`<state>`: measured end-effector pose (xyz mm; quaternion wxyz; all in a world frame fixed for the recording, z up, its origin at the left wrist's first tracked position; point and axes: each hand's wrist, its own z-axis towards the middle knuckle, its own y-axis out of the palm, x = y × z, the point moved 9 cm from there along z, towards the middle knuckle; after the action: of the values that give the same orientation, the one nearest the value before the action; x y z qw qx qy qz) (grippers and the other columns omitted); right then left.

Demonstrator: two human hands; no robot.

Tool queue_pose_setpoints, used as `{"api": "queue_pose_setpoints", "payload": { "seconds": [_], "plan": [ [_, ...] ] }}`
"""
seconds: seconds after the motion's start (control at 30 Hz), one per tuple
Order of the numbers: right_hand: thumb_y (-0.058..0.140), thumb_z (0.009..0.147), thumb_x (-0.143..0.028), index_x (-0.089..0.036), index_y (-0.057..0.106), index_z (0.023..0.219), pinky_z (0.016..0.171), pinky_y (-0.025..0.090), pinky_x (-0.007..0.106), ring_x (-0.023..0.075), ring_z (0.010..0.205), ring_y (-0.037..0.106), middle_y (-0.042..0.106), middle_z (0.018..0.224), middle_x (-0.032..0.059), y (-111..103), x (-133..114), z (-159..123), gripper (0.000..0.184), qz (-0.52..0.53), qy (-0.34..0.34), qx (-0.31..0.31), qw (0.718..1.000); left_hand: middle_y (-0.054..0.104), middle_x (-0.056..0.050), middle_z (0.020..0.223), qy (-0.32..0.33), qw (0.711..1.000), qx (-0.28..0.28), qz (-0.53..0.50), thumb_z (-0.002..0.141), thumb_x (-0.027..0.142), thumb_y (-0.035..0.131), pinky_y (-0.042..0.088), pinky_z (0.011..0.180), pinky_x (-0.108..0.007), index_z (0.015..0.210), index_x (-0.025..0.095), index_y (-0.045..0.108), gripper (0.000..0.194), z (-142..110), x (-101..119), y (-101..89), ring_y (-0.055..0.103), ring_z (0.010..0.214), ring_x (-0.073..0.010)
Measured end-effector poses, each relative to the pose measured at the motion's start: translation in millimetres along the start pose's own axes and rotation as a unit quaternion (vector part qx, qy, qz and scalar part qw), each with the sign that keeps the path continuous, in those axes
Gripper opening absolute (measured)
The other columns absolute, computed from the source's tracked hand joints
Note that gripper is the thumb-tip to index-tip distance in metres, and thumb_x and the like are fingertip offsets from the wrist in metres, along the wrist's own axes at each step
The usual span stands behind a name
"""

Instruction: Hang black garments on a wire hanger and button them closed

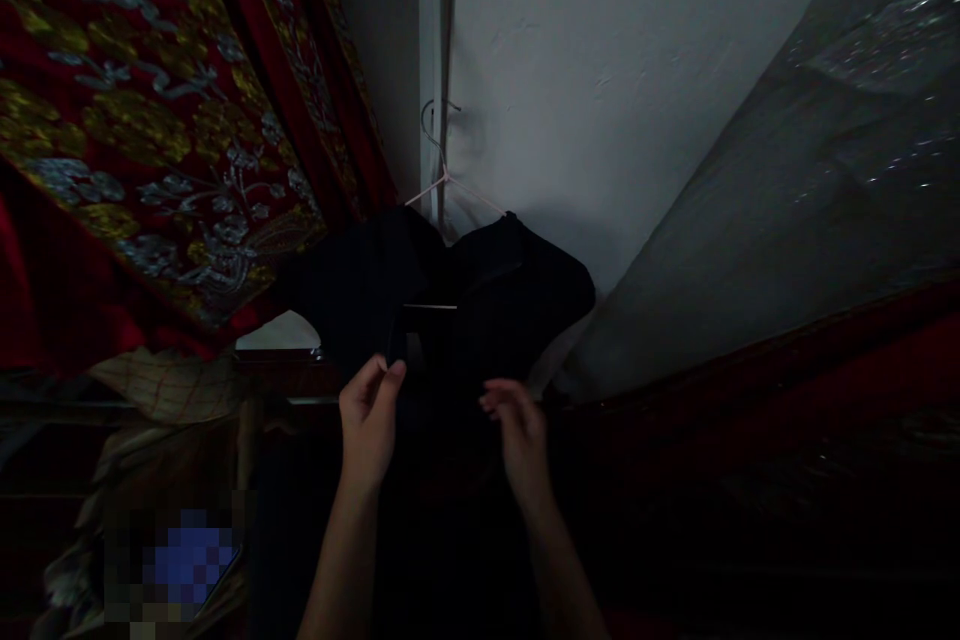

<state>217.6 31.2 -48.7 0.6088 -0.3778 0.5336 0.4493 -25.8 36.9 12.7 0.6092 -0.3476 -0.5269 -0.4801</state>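
A dark collared garment (502, 305), likely a shirt, hangs with its front parted on a thin wire hanger (448, 177). The hanger's hook rests on a small peg in the wall. My left hand (369, 410) pinches the garment's left front edge between thumb and fingers. On the other side, my right hand (517, 430) is in front of the right half, fingers bent and loosely apart. Whether its fingertips touch the dark cloth is hard to make out. The lower part of the garment is lost in shadow.
Red cloth with gold and silver embroidery (135, 120) hangs at the left. Clear plastic sheeting (810, 190) slants across the right wall. A checked cloth bundle (169, 385) lies lower left, above a blurred-out blue screen (191, 560). A pipe (435, 10) runs up the wall.
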Motion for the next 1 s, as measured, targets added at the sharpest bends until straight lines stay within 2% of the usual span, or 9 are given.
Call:
{"api": "queue_pose_setpoints", "payload": {
  "seconds": [0.03,0.1,0.2,0.4,0.5,0.63,0.7,0.87,1.0],
  "plan": [
    [0.06,0.086,-0.047,-0.026,0.068,0.092,0.076,0.052,0.041,0.0263,0.08,0.066,0.07,0.082,0.0048,29.3,15.6,-13.6,0.023,0.009,0.041,-0.088,0.995,0.043,0.004,0.062,-0.004,1.0,0.0,-0.004,0.091,0.04,0.065,0.035,0.055,-0.024,0.068,0.021,0.053,0.032,-6.1,-0.7,-4.6,0.041,0.059,-0.0129],
    [0.059,0.088,-0.05,-0.025,0.067,0.095,0.079,0.051,0.041,0.0265,0.084,0.066,0.071,0.087,0.0062,66.0,27.4,-31.9,0.028,0.018,0.073,-0.173,0.982,0.047,0.004,0.064,-0.013,1.0,-0.013,-0.013,0.091,0.042,0.066,0.038,0.057,-0.024,0.071,0.022,0.054,0.031,-16.8,-0.4,-9.2,0.045,0.061,-0.0132],
    [0.06,0.09,-0.053,-0.024,0.062,0.088,0.079,0.049,0.037,0.0236,0.083,0.063,0.067,0.086,0.0044,87.7,12.1,-36.1,0.029,0.031,0.048,-0.205,0.977,0.055,0.002,0.067,-0.023,0.998,-0.048,-0.034,0.092,0.044,0.066,0.044,0.061,-0.025,0.076,0.023,0.06,0.026,-30.7,6.5,-3.3,0.053,0.064,-0.0144],
    [0.059,0.089,-0.049,-0.022,0.056,0.075,0.062,0.042,0.028,0.0161,0.065,0.052,0.056,0.069,-0.0009,74.3,-13.2,-33.9,0.031,0.062,0.04,-0.149,0.986,0.065,0.001,0.072,0.007,0.995,-0.088,-0.049,0.089,0.04,0.07,0.051,0.063,-0.023,0.083,0.022,0.068,0.018,-44.1,31.3,20.5,0.062,0.067,-0.0142],
    [0.058,0.084,-0.043,-0.021,0.055,0.069,0.054,0.037,0.025,0.0131,0.056,0.047,0.051,0.059,-0.0031,62.0,-10.9,-35.0,0.027,0.065,0.06,-0.127,0.988,0.072,-0.002,0.084,-0.004,0.995,-0.099,-0.025,0.088,0.037,0.07,0.052,0.066,-0.024,0.092,0.02,0.072,0.017,-40.4,16.1,22.5,0.067,0.074,-0.0158],
    [0.055,0.081,-0.042,-0.021,0.054,0.062,0.051,0.034,0.025,0.0119,0.05,0.045,0.048,0.052,-0.0032,63.6,-9.0,-35.5,0.029,0.021,0.089,-0.189,0.978,0.074,-0.004,0.09,-0.032,0.982,-0.168,0.078,0.083,0.025,0.067,0.053,0.074,-0.027,0.097,0.018,0.072,0.016,-38.7,-33.2,27.0,0.069,0.082,-0.0185],
    [0.053,0.081,-0.04,-0.021,0.054,0.06,0.051,0.034,0.025,0.0116,0.048,0.046,0.048,0.049,-0.0033,72.4,-7.9,-39.3,0.029,-0.008,0.102,-0.246,0.964,0.073,-0.002,0.089,-0.013,0.979,-0.154,0.131,0.079,0.018,0.065,0.051,0.076,-0.026,0.099,0.018,0.07,0.02,-38.5,-49.0,23.4,0.068,0.082,-0.0181],
    [0.047,0.078,-0.037,-0.022,0.05,0.053,0.048,0.033,0.024,0.0099,0.042,0.044,0.046,0.043,-0.0037,84.3,-3.3,-45.0,0.029,-0.008,0.136,-0.286,0.949,0.064,0.002,0.068,0.015,0.985,-0.116,0.131,0.082,0.018,0.056,0.044,0.062,-0.021,0.077,0.018,0.064,0.009,-45.4,-50.6,24.6,0.06,0.065,-0.0139],
    [0.051,0.074,-0.044,-0.018,0.06,0.06,0.04,0.025,0.023,0.0093,0.035,0.042,0.057,0.044,0.0003,85.5,-4.4,-31.8,0.031,0.03,0.191,-0.288,0.938,0.057,0.004,0.058,-0.005,0.989,-0.109,0.097,0.08,0.018,0.058,0.039,0.055,-0.019,0.069,0.018,0.06,0.012,-53.0,-44.5,31.6,0.054,0.056,-0.0117]
  ]
}}
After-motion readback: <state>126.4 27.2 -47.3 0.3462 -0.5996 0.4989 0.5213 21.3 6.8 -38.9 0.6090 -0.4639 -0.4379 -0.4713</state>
